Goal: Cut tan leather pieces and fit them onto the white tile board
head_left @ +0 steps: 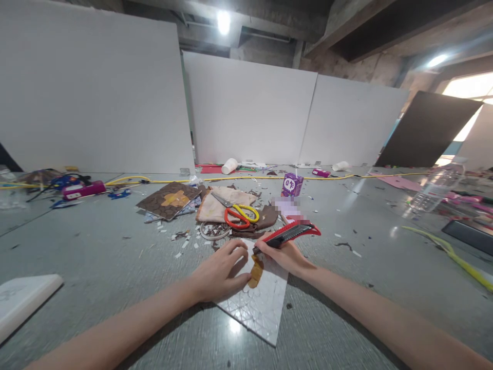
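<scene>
My right hand (283, 255) is wrapped round a red and black utility knife (288, 234), its tip pointing down to the left. Under that tip lies a small yellow-brown patterned piece (256, 272), on a white board (265, 308) with a cracked-looking line pattern. My left hand (227, 270) rests on the board's left side, fingers curved and apart from the thumb, and the thumb touches the edge of the brown piece. Beyond my hands, scissors (241, 216) with red and yellow handles lie on a pale cloth (210, 208).
A dark brown patterned board (157, 201) with a yellow-brown shape lies left of the cloth. Behind stands a purple drink carton (291, 185). Scraps litter the grey surface. At right are a plastic bottle (437, 187) and a black phone-like slab (470, 236); a white slab (29, 300) sits at left.
</scene>
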A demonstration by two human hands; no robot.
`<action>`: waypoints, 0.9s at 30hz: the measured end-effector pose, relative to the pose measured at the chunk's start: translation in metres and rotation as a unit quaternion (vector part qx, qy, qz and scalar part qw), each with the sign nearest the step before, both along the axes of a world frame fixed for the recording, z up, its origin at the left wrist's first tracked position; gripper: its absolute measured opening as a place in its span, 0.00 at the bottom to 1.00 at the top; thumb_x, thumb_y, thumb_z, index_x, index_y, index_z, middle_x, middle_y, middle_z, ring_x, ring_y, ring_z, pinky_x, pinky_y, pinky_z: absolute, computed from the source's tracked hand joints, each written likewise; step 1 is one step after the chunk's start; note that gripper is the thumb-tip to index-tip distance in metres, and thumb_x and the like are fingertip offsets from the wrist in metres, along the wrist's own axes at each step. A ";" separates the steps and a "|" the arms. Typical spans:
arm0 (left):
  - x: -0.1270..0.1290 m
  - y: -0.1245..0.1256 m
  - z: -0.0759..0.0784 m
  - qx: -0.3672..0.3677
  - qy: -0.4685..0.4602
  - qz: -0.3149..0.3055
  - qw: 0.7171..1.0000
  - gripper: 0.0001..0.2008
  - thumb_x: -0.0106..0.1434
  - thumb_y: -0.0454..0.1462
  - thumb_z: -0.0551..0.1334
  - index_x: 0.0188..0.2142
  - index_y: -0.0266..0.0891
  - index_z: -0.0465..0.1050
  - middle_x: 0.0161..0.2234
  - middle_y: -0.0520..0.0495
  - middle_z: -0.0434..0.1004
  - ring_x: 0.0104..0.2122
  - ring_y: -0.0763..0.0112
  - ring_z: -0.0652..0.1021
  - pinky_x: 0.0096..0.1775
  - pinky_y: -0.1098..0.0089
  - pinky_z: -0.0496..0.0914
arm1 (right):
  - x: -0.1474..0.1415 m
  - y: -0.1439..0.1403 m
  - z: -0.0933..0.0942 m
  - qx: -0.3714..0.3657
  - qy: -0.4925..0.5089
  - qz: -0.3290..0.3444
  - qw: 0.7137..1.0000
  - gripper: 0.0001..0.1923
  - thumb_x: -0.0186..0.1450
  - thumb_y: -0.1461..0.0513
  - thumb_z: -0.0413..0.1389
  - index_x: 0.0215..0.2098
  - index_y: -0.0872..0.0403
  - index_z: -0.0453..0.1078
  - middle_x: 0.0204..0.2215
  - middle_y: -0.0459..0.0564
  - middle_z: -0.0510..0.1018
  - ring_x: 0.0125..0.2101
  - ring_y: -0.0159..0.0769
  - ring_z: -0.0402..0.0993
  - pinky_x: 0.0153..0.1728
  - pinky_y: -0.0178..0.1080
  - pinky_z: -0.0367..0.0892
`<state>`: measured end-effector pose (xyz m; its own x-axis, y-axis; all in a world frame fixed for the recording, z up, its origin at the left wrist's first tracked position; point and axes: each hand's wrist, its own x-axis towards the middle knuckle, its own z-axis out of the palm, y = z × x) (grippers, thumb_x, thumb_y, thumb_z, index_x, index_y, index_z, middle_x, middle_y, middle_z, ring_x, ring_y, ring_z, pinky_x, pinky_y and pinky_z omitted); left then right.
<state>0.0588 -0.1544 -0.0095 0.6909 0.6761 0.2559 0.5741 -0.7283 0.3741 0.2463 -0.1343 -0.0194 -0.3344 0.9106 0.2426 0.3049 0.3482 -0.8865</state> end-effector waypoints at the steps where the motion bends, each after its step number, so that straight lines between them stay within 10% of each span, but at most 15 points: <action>1: 0.000 0.000 0.000 0.000 0.001 -0.003 1.000 0.12 0.55 0.38 0.55 0.39 0.38 0.62 0.45 0.44 0.60 0.45 0.67 0.65 0.46 0.67 0.61 | 0.000 0.000 0.000 0.008 0.000 -0.001 1.000 0.13 0.57 0.55 0.49 0.21 0.56 0.65 0.17 0.43 0.65 0.21 0.27 0.60 0.24 0.31 0.57; 27: -0.001 0.001 -0.001 0.017 0.015 -0.019 1.000 0.13 0.57 0.39 0.53 0.42 0.41 0.65 0.45 0.44 0.59 0.45 0.67 0.64 0.46 0.65 0.60 | 0.000 0.001 -0.004 -0.046 0.026 -0.046 0.998 0.14 0.56 0.52 0.49 0.23 0.54 0.65 0.11 0.39 0.59 0.15 0.26 0.55 0.18 0.31 0.53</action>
<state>0.0582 -0.1533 -0.0102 0.7235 0.6410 0.2562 0.5568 -0.7613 0.3324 0.2463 -0.1337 -0.0237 -0.2381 0.9560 0.1715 0.2838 0.2373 -0.9291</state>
